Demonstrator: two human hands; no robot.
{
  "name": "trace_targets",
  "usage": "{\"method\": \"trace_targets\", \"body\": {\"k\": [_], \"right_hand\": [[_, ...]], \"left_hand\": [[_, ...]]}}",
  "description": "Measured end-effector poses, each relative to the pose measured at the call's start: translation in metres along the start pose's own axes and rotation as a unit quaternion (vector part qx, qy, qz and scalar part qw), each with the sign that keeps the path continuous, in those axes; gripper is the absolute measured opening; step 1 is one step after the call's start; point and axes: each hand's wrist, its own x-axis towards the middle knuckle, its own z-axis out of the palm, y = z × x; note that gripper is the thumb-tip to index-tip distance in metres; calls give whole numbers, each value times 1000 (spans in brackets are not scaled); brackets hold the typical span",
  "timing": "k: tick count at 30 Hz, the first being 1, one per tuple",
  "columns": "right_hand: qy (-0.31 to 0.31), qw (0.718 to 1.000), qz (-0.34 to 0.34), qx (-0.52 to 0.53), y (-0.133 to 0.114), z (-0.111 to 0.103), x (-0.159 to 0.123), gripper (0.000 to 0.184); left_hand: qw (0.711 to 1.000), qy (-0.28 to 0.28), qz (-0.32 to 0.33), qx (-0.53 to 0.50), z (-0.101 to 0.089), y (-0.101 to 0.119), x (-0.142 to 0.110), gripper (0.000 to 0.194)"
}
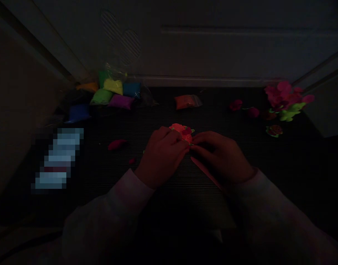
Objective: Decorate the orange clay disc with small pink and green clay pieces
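Head view, orange piece (pixel 177 127), left fingers (pixel 172 137) clasping near side, right fingers (pixel 201 138) pinching edge

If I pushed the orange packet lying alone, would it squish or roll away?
The orange packet probably feels soft, since it looks plump. Its clear end may flop, looking like thin plastic. It likely won't roll: it lies flat on the dark table.

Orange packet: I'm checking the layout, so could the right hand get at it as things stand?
Probably yes: the way to the orange packet looks free, though the right hand is busy at the orange flower.
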Motion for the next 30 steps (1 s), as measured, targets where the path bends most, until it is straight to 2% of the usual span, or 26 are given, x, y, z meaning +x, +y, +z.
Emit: {"method": "trace_targets", "body": {"k": [7,13,21,30], "right_hand": [[-9,1000,10,14,0,0,1,8],[-34,997,39,60,1,-3,-1,21],[-27,999,13,22,1,-3,0,18],[-27,1000,-10,8,1,-1,0,13]], "left_hand": [[1000,3,2,-6,0,0,0,16],[1000,19,2,-10,-1,-3,-4,16],[999,34,-7,-10,0,-7,-7,14],[1000,10,2,-22,3,-3,-3,17]]}}
